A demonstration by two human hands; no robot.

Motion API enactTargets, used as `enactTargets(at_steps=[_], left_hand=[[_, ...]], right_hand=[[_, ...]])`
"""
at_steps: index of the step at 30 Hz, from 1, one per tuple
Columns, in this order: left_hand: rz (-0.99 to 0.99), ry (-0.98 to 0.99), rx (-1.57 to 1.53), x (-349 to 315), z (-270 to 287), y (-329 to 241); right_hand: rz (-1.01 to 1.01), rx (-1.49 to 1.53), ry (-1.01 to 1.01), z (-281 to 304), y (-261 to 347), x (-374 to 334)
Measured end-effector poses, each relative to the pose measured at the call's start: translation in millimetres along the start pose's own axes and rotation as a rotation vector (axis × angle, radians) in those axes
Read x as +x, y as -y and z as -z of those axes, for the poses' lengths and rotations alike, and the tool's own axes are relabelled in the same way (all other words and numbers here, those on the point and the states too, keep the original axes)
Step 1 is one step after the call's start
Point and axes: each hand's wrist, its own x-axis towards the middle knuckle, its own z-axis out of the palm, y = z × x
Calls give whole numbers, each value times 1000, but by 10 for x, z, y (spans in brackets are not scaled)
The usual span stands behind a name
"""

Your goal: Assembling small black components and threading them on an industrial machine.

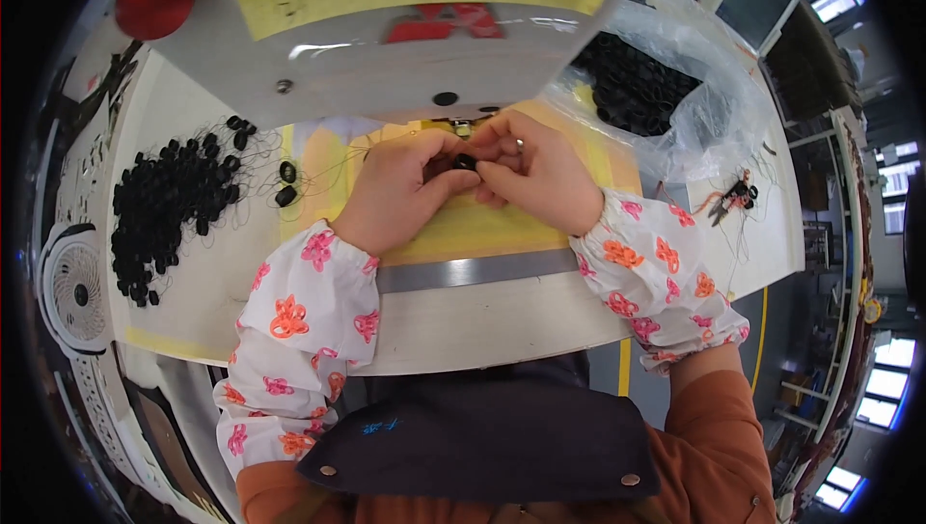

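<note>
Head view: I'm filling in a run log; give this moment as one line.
left hand: pinching black loop; right hand: pinching same loop; at left: black pile; at right: clear bag of black loops

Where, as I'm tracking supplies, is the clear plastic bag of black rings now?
In the head view, the clear plastic bag is at upper right on the white table, just beyond the right hand and beside the grey machine.

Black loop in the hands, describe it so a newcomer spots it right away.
Start at the big grey machine head, top centre. Below it, the left hand and right hand meet at a small black loop. Unlike the pieces in the heap at left and the clear bag at right, it is held.
</note>
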Motion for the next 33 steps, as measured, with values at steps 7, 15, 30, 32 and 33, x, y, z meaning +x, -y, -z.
enactTargets(at_steps=[7,15,30,32,33], left_hand=[[92,-19,-132,82,-37,-51],[130,-2,-131,45,64,37],[218,-171,105,173,-99,107],[221,-182,57,177,-96,73],[241,-176,71,188,-83,43]], right_hand=[[852,-877,-72,-14,9,-48],[477,-550,-199,11,-85,62],[403,-609,-310,81,-124,183],[529,-624,-365,64,-120,202],[525,-624,-365,73,-139,213]])
